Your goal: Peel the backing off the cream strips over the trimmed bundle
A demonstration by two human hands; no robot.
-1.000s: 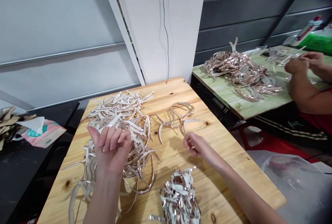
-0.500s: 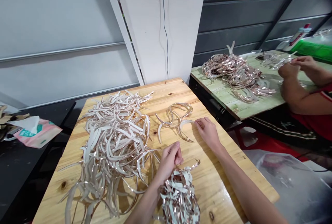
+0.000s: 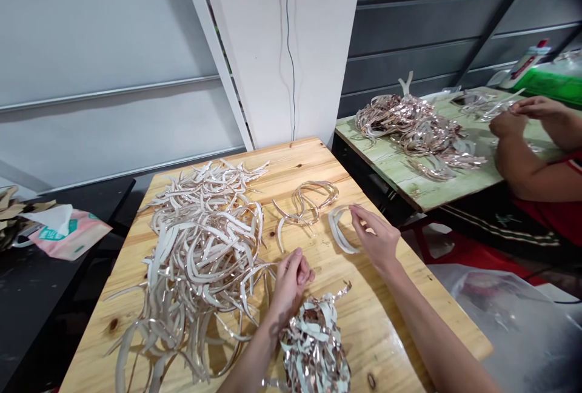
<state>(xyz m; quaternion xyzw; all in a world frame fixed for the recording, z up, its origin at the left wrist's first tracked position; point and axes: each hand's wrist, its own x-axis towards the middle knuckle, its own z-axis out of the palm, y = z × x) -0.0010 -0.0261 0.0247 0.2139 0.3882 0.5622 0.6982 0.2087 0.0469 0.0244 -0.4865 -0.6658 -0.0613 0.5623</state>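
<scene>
- Because its fingers pinch one end, the right hand [image 3: 377, 240] can steer the curved whitish foil strip [image 3: 337, 234], centre-right.
- Left hand [image 3: 291, 281], lower centre: fingers curled together, any contents hidden.

Bright overall — soft shadows, pale glare on wooden tabletop [image 3: 382, 344].

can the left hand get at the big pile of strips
Likely yes: the left hand is close beside the pile of strips, and nothing visible blocks the way between them.

Curved wht strip [image 3: 337, 234], far end in R hand [image 3: 377, 236]; tangled strip pile [image 3: 207, 253] L; shiny bundle [image 3: 316, 344] nr front.
</scene>
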